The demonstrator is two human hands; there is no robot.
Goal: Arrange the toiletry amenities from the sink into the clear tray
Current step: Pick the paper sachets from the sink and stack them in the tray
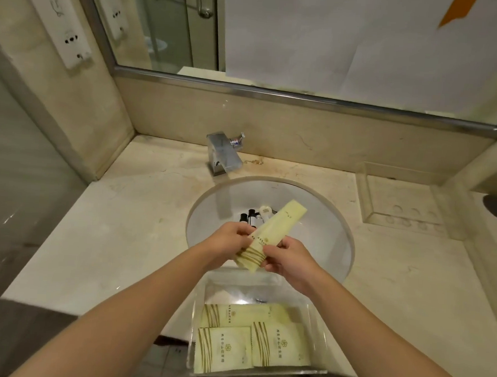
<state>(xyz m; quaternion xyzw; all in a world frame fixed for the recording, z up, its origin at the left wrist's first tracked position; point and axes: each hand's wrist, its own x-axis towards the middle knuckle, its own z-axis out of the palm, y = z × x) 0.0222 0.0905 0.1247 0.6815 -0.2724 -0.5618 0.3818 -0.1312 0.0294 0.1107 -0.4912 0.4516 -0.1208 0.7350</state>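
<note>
Cream-yellow long packet (pixel 269 235) is pinched at its near end by both hands, left hand (pixel 229 240) and right hand (pixel 288 257) closed on it over the sink (pixel 327 223). Its long axis runs far-right; the clear tray (pixel 314 319) sits directly nearer, below the hands.

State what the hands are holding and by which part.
Both hands hold one long pale-yellow packet over the sink. The left hand and right hand pinch its near, striped end; the far end sticks out free.
</note>
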